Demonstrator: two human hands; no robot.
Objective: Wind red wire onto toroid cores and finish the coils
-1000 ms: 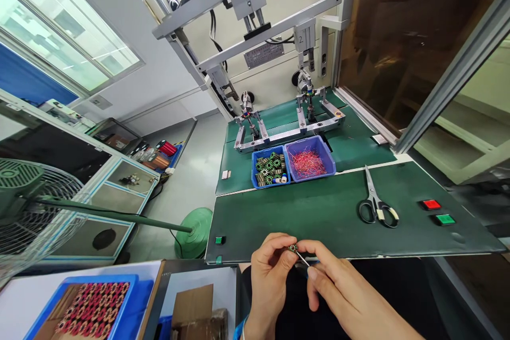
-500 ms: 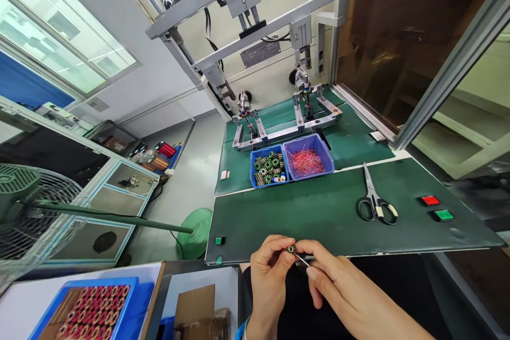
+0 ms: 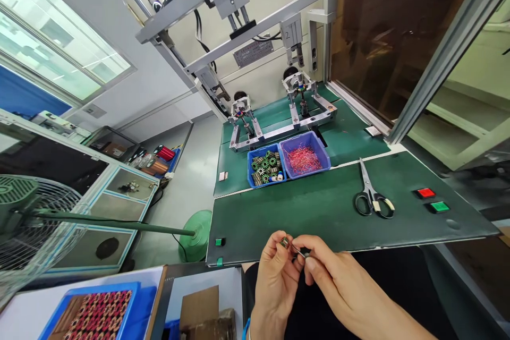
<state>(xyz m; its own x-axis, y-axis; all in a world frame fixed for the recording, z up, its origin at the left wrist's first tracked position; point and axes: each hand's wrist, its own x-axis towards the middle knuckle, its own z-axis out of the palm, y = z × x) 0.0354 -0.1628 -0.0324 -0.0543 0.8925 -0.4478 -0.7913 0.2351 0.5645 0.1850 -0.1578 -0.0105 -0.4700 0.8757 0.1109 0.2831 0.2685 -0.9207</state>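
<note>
Pinched in the fingertips of my left hand [image 3: 274, 289] is a small green stator core [image 3: 284, 242], tilted on its side. My right hand [image 3: 332, 273] is closed on a thin metal pick [image 3: 297, 250], whose grip end is mostly hidden by the fingers. The pick's tip points toward the core; whether they touch I cannot tell. Beyond the hands, a blue bin [image 3: 251, 167] holds several similar green-faced stator cores [image 3: 265, 163]. Beside it stands a purple bin [image 3: 327, 159] full of short red wire pieces [image 3: 303, 159].
Scissors [image 3: 371, 194] lie on the green bench mat [image 3: 319, 212], right of the bins. Red [image 3: 425, 193] and green [image 3: 439, 206] buttons sit at the right. A metal winding fixture [image 3: 279, 130] stands behind the bins. At lower left, a blue tray [image 3: 135, 297] holds red-wound parts.
My left hand has turned the stator core from face-on to side-on and moved slightly right. The pick has drawn back a little from it. The whole view has shifted slightly.
</note>
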